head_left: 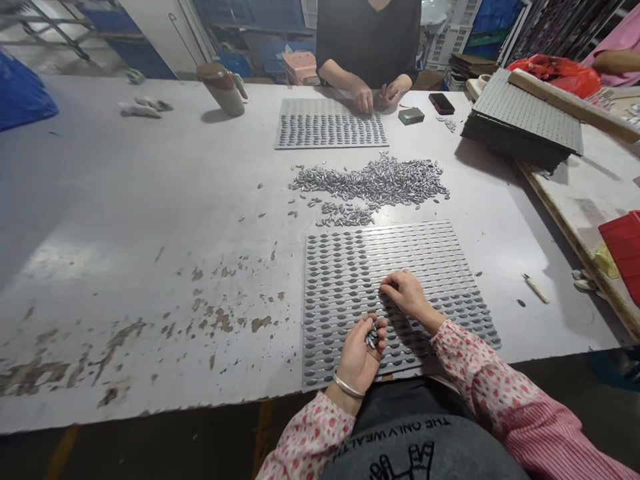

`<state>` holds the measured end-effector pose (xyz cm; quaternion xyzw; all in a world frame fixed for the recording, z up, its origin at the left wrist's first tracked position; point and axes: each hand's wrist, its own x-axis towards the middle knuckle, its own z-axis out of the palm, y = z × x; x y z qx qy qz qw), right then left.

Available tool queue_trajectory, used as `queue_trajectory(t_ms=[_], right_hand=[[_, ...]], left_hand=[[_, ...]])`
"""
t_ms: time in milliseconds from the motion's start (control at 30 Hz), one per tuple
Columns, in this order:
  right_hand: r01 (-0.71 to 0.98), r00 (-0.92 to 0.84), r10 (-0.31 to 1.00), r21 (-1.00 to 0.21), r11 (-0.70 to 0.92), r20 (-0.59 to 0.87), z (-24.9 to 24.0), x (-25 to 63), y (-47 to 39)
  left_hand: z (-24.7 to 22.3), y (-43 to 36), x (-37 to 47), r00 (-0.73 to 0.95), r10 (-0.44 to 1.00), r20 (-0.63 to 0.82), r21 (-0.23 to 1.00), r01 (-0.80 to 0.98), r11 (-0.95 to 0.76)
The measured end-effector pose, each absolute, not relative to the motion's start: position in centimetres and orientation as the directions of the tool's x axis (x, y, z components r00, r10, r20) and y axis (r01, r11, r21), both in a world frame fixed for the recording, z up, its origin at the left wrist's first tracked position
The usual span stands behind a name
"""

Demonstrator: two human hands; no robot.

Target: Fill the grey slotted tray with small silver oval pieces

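A flat tray-like board (413, 250) with rows of slots lies in front of me. Small grey spindle-shaped pieces fill its left columns and its nearer rows; the upper right part shows bare slots. My left hand (363, 350), palm up over the board's near edge, is cupped around several of these grey pieces (371, 335). Thumb and fingers of my right hand (406, 293) are pinched together at the board's middle, by the border of the filled rows. Whatever lies between those fingertips is hidden. Beyond the board spreads a loose pile of the same pieces (375, 183).
Across the table (150, 233), a co-worker's hands (373, 95) work at a similar board (305, 133). A stack of boards (525, 120) stands at the right. A phone (441, 103), a cup (223, 90), a small handled tool (537, 289) and a red bin (623, 250) are also around.
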<state>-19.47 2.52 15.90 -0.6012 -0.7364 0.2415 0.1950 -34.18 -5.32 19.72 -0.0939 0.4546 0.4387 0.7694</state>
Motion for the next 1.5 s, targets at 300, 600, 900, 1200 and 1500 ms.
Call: queue_trajectory(t_ms=[300,600,900,1200,1500], right_hand=[[0.878,-0.109,0.994,-0.470,0.088,-0.016,16.6,-20.1,2.1],[0.559,-0.626,0.779,-0.686,0.465,0.018,20.8,-19.7,0.3],[0.485,-0.564,0.821,-0.768,0.418,0.091,20.5,-20.1,-0.1],[0.442,-0.514,0.853,-0.824,0.356,0.093,20.3,-19.1,-0.4],[0.328,-0.304,0.952,-0.942,0.075,-0.030,18.2,-18.5,1.5]], left_hand=[[19.7,-5.3,-34.2,0.268,0.621,-0.737,0.213,-0.779,0.589],[18.9,-4.8,-33.8,0.233,0.740,-0.631,0.281,-0.820,0.498],[18.8,-5.3,-33.8,0.192,0.743,-0.642,0.293,-0.833,0.469],[18.9,-5.3,-33.6,0.174,0.723,-0.669,0.417,-0.717,0.558],[19.7,-5.3,-33.6,0.231,0.711,-0.664,0.335,-0.758,0.559]])
